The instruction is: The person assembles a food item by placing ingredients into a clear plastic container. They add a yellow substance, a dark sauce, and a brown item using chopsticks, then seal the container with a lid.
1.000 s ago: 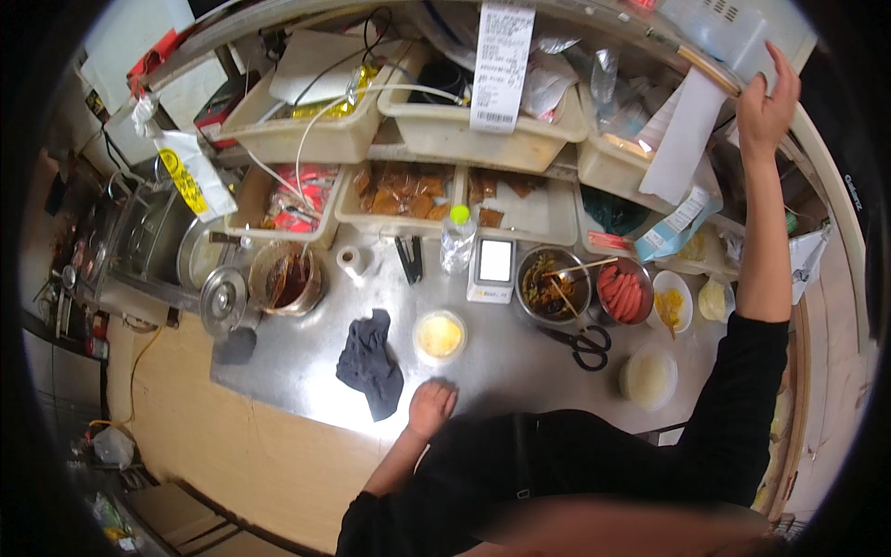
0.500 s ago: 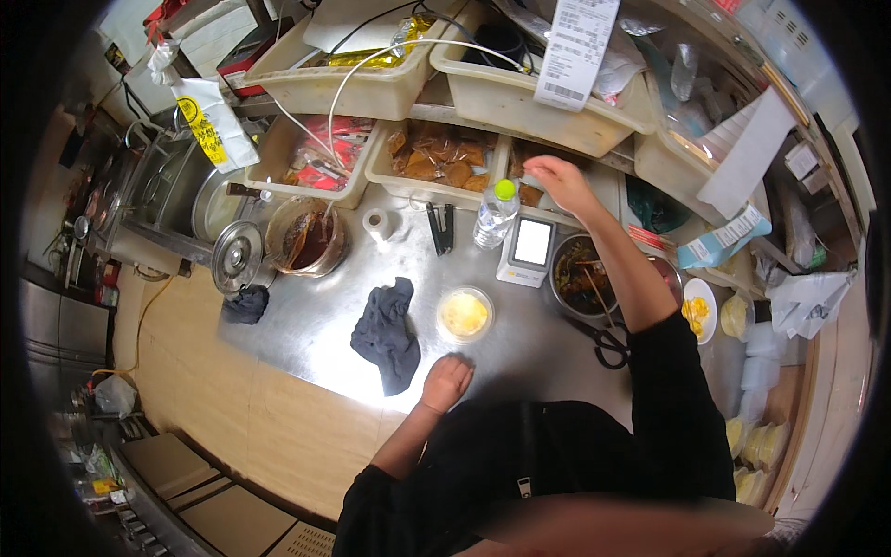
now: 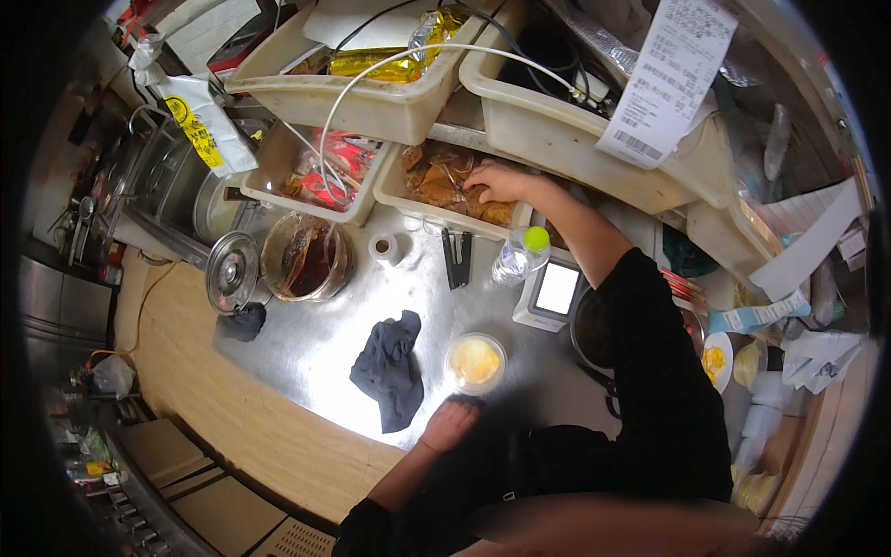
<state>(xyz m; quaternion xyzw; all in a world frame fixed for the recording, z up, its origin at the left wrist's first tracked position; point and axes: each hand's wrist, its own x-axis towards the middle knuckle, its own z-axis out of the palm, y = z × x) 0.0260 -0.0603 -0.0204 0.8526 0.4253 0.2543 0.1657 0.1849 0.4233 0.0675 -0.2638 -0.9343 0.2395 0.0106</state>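
My right hand (image 3: 499,181) reaches into a cream bin (image 3: 444,221) of clear packets with brown contents (image 3: 441,181). Its fingers are partly bent and apart, over or against the packets, with nothing visibly lifted. My left hand (image 3: 449,425) rests loosely closed at the near edge of the steel table, and no object shows in it. Just beyond it sits a round clear tub (image 3: 476,363) with pale yellow contents. To the left of the tub lies a crumpled dark cloth (image 3: 390,369).
A green-capped bottle (image 3: 520,254) and a white device with a lit screen (image 3: 549,295) stand below my right forearm. Further left are a black stapler-like tool (image 3: 457,259), a white roll (image 3: 382,247) and a pot of dark red liquid (image 3: 306,262). Upper bins (image 3: 594,130) overhang the packets.
My right hand has moved left and down into the bin of brown packets; its sleeve now covers much of the dark food pot. My left hand stays near the tub. The view has shifted slightly.
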